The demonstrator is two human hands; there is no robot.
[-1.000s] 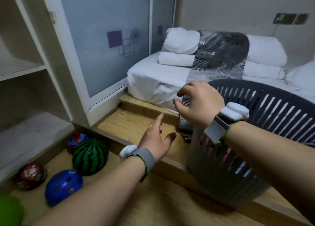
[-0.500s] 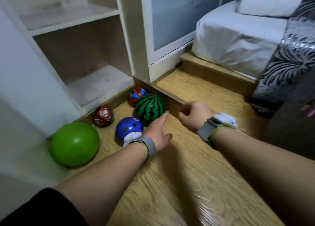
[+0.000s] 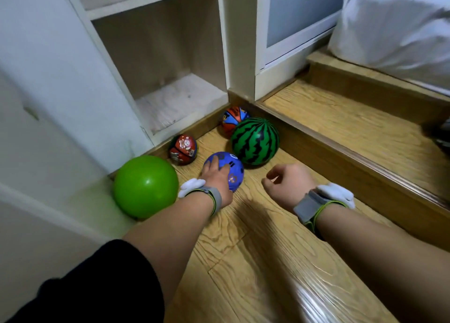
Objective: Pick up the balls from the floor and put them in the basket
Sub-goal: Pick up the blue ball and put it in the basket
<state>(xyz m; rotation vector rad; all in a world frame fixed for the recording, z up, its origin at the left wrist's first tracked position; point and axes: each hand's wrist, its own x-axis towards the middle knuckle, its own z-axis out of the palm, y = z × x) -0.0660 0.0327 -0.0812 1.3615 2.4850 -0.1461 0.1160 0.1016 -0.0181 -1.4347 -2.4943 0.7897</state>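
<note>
Several balls lie on the wooden floor in the corner by the cabinet. My left hand [image 3: 215, 179] is laid over the top of the blue ball [image 3: 235, 170], fingers curved around it; the ball rests on the floor. My right hand [image 3: 289, 186] hovers just to its right, fingers curled in, holding nothing. Behind the blue ball sit a watermelon-striped ball [image 3: 254, 144], a red and blue ball [image 3: 232, 119] and a dark red printed ball [image 3: 183, 149]. A big green ball [image 3: 146, 186] lies left of my left wrist. The basket is out of view.
A white cabinet with an open lower compartment [image 3: 180, 98] stands behind the balls. On the right a raised wooden step [image 3: 341, 137] runs diagonally, with a bed in white sheets [image 3: 394, 30] beyond it. Bare floor boards lie in front of me.
The view has swung from the basket and bed down to the floor corner. My left hand has reached forward onto the blue ball. My right hand has lowered beside it.
</note>
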